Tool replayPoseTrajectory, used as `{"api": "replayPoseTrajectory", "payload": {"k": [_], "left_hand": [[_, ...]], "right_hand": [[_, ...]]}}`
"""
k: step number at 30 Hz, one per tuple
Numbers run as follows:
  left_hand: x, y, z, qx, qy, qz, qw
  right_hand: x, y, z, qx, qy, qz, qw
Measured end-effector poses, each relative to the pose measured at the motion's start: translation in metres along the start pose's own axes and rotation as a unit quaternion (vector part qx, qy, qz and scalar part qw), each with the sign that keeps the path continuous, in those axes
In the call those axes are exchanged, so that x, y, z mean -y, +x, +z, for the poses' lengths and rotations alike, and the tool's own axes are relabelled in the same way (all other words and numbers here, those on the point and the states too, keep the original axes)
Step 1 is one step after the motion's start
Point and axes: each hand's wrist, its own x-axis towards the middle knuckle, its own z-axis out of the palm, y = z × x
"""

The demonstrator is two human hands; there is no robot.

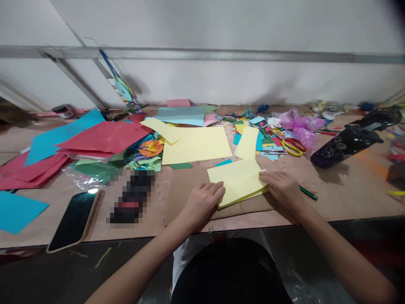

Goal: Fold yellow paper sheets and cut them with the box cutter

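A folded sheet of yellow paper [237, 179] rests over a flat piece of brown cardboard [182, 192], its near edges slightly apart. My left hand [204, 200] grips its left end, fingers together on top. At the other end, my right hand [281, 188] pinches the right edge; a tiny white bit shows by the fingertips. The thumbs are mostly hidden. Just beyond the fold lie a yellow paper strip [247, 142] and a larger yellow sheet [199, 145]. A green pen [308, 193] lies beside my right hand.
Yellow-handled scissors [291, 148], paper scraps and a pink plastic bag [302, 124] lie at the back right, near a dark bottle [344, 145]. To the left are red sheets [104, 137], blue sheets [22, 209] and a phone [74, 219] overhanging the table's front edge.
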Motion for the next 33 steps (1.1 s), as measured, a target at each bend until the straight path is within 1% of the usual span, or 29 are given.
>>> {"api": "replayPoseTrajectory", "payload": {"k": [3, 6, 9, 13, 16, 21, 26, 33], "left_hand": [[0.003, -0.002, -0.003, -0.001, 0.003, 0.005, 1.0], [0.004, -0.004, -0.007, 0.017, 0.006, 0.009, 1.0], [0.005, -0.008, -0.008, 0.035, -0.001, 0.0, 0.999], [0.008, -0.012, -0.005, 0.041, -0.009, -0.006, 0.999], [0.01, -0.015, -0.001, 0.033, -0.008, 0.0, 0.999], [0.01, -0.018, 0.004, -0.004, 0.004, 0.033, 0.999], [0.01, -0.022, 0.008, -0.026, 0.011, 0.05, 0.998], [0.005, -0.016, 0.005, -0.013, 0.024, 0.038, 0.999]], "right_hand": [[0.001, -0.004, -0.001, 0.002, -0.01, -0.019, 1.0], [0.001, -0.008, -0.001, 0.006, -0.011, -0.036, 0.999], [0.001, -0.011, -0.003, 0.019, 0.005, -0.031, 0.999], [0.003, -0.015, -0.004, 0.023, 0.013, -0.029, 0.999], [0.005, -0.019, -0.003, 0.012, 0.004, -0.043, 0.999], [0.007, -0.02, -0.001, -0.003, -0.029, -0.064, 0.998], [0.009, -0.018, -0.002, -0.001, -0.008, -0.042, 0.999], [0.011, -0.019, 0.0, 0.005, -0.016, -0.022, 1.0]]}}
